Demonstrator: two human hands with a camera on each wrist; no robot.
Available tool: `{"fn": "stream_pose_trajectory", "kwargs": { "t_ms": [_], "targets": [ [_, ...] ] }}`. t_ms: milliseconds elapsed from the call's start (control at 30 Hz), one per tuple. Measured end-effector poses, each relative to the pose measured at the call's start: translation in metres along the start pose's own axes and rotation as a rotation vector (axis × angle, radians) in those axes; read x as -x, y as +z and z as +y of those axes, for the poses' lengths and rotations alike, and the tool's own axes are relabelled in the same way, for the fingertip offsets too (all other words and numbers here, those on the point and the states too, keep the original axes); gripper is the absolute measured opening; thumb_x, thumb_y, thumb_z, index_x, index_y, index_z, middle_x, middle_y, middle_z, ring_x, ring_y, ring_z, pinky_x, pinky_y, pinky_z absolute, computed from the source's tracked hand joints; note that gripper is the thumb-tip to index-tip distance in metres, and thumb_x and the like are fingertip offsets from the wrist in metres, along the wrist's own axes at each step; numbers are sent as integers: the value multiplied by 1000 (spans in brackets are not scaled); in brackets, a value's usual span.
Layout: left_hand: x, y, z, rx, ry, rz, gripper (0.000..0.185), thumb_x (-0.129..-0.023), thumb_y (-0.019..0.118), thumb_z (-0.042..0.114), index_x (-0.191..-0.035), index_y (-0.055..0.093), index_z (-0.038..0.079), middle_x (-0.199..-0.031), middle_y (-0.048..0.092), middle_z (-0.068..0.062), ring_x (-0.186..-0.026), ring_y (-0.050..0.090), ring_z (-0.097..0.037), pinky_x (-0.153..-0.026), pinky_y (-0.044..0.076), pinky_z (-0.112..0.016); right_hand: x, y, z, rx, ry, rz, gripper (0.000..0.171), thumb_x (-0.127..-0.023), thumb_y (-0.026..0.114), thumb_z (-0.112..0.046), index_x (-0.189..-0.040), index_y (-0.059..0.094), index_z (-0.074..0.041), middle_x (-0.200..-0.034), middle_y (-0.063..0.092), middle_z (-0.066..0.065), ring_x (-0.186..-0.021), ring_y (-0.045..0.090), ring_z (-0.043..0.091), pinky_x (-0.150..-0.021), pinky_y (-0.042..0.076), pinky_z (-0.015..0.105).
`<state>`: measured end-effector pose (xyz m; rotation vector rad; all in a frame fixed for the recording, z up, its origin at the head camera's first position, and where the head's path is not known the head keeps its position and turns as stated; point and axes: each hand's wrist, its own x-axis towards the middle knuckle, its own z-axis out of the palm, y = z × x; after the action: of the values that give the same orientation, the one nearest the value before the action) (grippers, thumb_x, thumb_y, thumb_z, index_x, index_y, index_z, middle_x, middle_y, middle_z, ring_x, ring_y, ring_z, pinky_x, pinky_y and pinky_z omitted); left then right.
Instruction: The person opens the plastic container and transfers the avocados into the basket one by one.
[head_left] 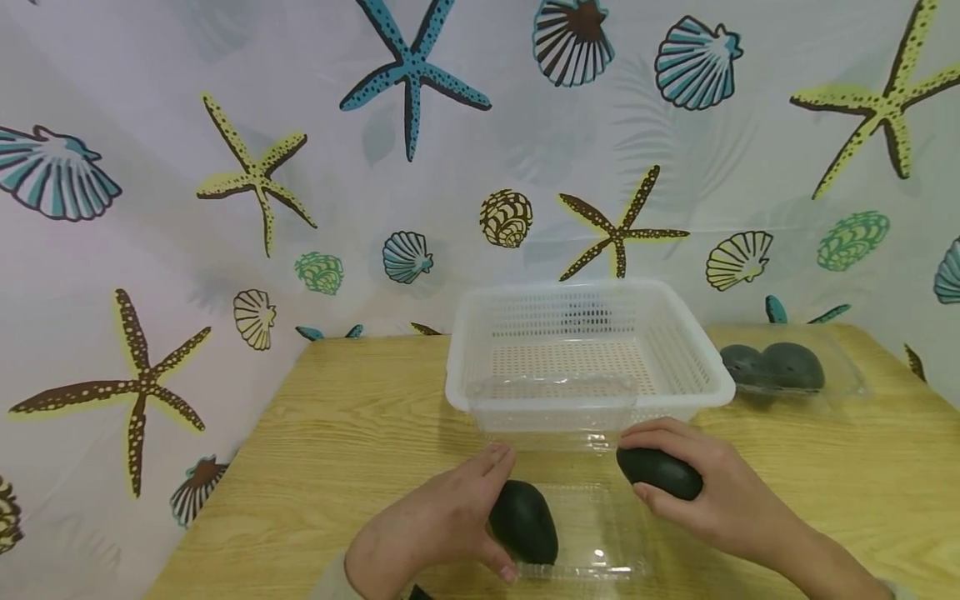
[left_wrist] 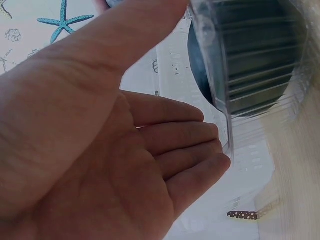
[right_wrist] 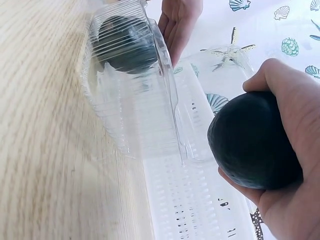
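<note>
Feel: the dark green, egg-shaped avocado [head_left: 662, 472] looks firm, fairly light, with a dull skin giving some grip; best cupped round its thick middle
Right hand: right hand [head_left: 693, 487] wraps that avocado, fingers curled round it, just before the white perforated plastic basket [head_left: 705, 358]
Left hand: left hand [head_left: 442, 521], fingers straight, rests against the clear plastic clamshell tray [head_left: 592, 533], thin and flexible
Second avocado [head_left: 523, 522]: inside the tray on the pale wooden table [head_left: 337, 433]

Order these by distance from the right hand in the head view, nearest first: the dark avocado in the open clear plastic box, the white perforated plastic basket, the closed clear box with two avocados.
1. White perforated plastic basket: just behind the right hand.
2. Dark avocado in the open clear plastic box: to its left.
3. Closed clear box with two avocados: far right, behind.
</note>
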<state>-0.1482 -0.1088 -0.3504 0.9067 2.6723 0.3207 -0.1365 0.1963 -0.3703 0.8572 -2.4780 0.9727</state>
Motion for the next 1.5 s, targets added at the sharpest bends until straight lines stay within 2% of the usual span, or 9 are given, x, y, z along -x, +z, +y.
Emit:
{"fn": "stream_pose_trajectory", "kwargs": {
  "t_ms": [200, 367, 600, 1000, 1200, 1300, 1500],
  "targets": [
    [-1, 0, -1, -2, 2, -3, 122, -63, 85, 53, -156, 25, 1, -163, 26, -15, -151, 28, -25, -119, 33, -39, 1, -3, 2, 22, -9, 21, 45, -79, 82, -12, -119, 67, -27, -118, 64, -9, -95, 62, 4, -70, 55, 22],
    [-1, 0, 0, -7, 14, 4, 122, -63, 85, 53, -155, 26, 1, -162, 27, -15, -151, 28, -24, -119, 34, -38, 1, -7, 4, 50, 21, 56, 48, -78, 83, -10, -119, 67, -27, -120, 64, -10, -95, 62, 2, -71, 55, 20],
    [-1, 0, 0, -13, 0, 9, 123, -61, 85, 54, -155, 27, 2, -162, 28, -14, -150, 29, -24, -119, 34, -38, -2, -14, 6, 54, 40, 91, 48, -77, 83, -6, -119, 68, -21, -121, 64, -9, -95, 63, 1, -71, 54, 16],
    [0, 0, -2, -25, 10, 11, 123, -62, 84, 55, -155, 26, 1, -162, 27, -15, -150, 29, -24, -118, 35, -39, -15, -26, 14, 150, 14, 153, 49, -74, 84, -5, -117, 69, -23, -119, 65, -9, -97, 60, -3, -73, 50, 8],
    [0, 0, -2, -22, 16, 8, 122, -63, 84, 55, -155, 26, 1, -162, 27, -16, -150, 29, -25, -119, 34, -39, -21, -29, 21, 171, 0, 164, 46, -75, 83, -6, -117, 69, -22, -118, 66, -9, -97, 58, -5, -72, 49, 8],
    [0, -1, -2, -17, 7, 1, 122, -63, 84, 56, -156, 25, 2, -163, 27, -14, -151, 28, -24, -119, 34, -38, -25, -32, 24, 185, -8, 170, 48, -75, 83, -6, -117, 69, -25, -117, 66, -10, -97, 57, -5, -73, 48, 7],
    [-1, -1, -2, -14, -2, -10, 122, -63, 83, 56, -156, 25, 2, -163, 25, -13, -151, 27, -23, -120, 33, -38, -34, -36, 25, 186, -16, 164, 47, -76, 83, -8, -117, 69, -27, -115, 67, -6, -94, 58, 1, -70, 50, 11]
  ]
}}
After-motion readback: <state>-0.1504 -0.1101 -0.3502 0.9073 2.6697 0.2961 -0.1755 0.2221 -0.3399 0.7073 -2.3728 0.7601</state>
